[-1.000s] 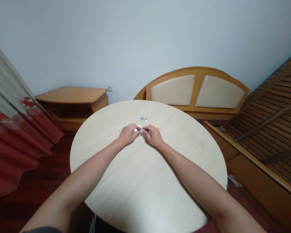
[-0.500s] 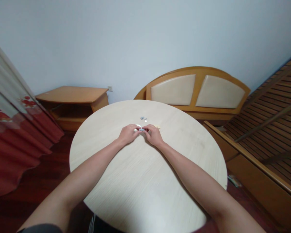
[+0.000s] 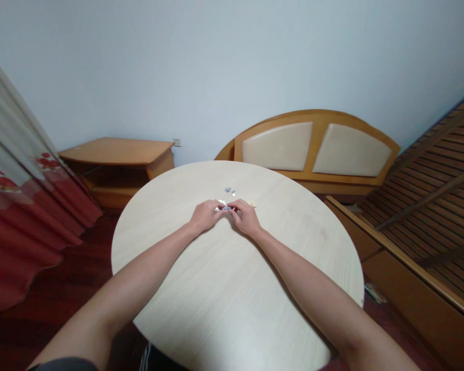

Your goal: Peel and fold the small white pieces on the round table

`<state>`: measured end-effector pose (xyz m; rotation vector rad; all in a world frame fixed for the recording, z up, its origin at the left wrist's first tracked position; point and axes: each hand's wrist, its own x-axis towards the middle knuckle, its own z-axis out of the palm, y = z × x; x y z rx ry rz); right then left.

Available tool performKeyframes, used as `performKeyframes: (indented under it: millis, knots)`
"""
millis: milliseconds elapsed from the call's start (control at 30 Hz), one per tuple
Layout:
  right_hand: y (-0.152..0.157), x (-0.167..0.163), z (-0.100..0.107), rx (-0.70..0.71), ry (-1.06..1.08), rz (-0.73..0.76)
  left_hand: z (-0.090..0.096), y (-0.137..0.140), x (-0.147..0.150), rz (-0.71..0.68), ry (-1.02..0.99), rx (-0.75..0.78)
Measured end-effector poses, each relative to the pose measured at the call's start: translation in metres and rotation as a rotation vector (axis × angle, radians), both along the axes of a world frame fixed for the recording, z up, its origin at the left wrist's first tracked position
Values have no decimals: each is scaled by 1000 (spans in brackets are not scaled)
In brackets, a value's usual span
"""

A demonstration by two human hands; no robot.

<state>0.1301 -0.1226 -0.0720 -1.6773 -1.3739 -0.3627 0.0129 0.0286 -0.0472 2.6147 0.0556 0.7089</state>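
Close together over the far half of the round table (image 3: 201,288), my left hand (image 3: 208,215) and my right hand (image 3: 245,216) pinch a small grey-blue piece (image 3: 226,208) from both sides. It is too small for me to tell its kind. Just beyond the fingertips lie several small grey pieces (image 3: 228,189) and a tiny white piece (image 3: 234,195). A flat whitish item (image 3: 221,202) shows partly behind my left fingers. Something yellowish (image 3: 252,204) sticks out past my right hand, mostly hidden by it.
Behind the table on the left stands a low wooden cabinet (image 3: 116,150). A headboard with cream panels (image 3: 278,147) leans at the wall. Slatted wood (image 3: 441,190) and a long bed rail (image 3: 406,268) flank the right side. A red and white curtain (image 3: 19,206) hangs left.
Both hands stay at the same spot, with the small grey-blue piece between their fingertips. The view has shifted very slightly; the piece appears a little flatter or more tilted.
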Motion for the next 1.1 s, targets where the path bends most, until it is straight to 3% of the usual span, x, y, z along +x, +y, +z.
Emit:
performKeyframes:
  millis: [567, 1100]
  knots:
    - [0, 2, -3, -116, -3, -18, 1, 0, 1, -10, -54, -45]
    - [3, 8, -11, -116, -32, -39, -2, 3, 3, -8, -49, -25]
